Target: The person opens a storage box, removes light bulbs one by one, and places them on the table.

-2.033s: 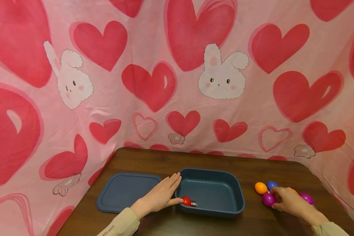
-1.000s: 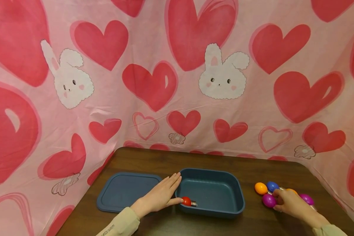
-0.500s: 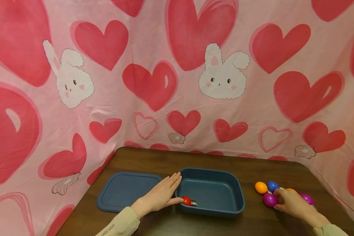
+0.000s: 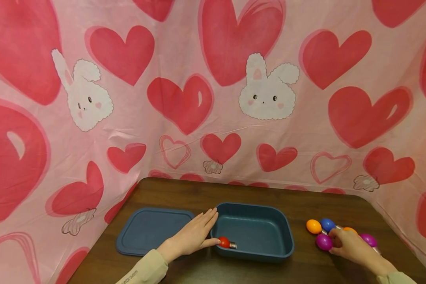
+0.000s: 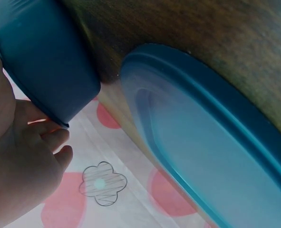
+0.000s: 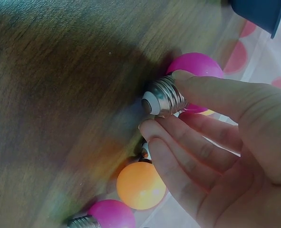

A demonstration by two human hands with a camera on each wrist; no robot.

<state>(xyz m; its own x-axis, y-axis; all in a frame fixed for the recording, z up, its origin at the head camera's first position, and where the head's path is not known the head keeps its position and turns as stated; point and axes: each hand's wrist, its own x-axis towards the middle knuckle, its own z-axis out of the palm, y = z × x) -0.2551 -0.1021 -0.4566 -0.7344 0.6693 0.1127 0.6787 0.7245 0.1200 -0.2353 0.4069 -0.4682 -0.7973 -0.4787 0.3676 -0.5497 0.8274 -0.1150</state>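
Observation:
My right hand (image 4: 355, 247) pinches a purple light bulb (image 4: 324, 242) by its silver screw base (image 6: 165, 97), between thumb and fingers. Whether this bulb touches the table, I cannot tell. Straight fingers of my left hand (image 4: 193, 235) rest along the left rim of a dark blue rectangular box (image 4: 259, 232), the thumb at its near left corner. Inside that corner lies a red light bulb (image 4: 224, 241), its base pointing right. Around my right hand lie an orange bulb (image 4: 313, 226), a blue bulb (image 4: 328, 224), a second orange bulb (image 6: 141, 185) and another purple bulb (image 4: 369, 239).
A flat blue lid (image 4: 150, 230) lies left of the box, partly behind my left forearm. All of it stands on a dark wooden table (image 4: 184, 192). Pink cloth (image 4: 227, 126) with hearts and rabbits hangs behind and at the sides.
The right hand's fingers have shifted slightly on the purple bulb's base, and the bulb has moved only a little. The left hand, box and red bulb stay put.

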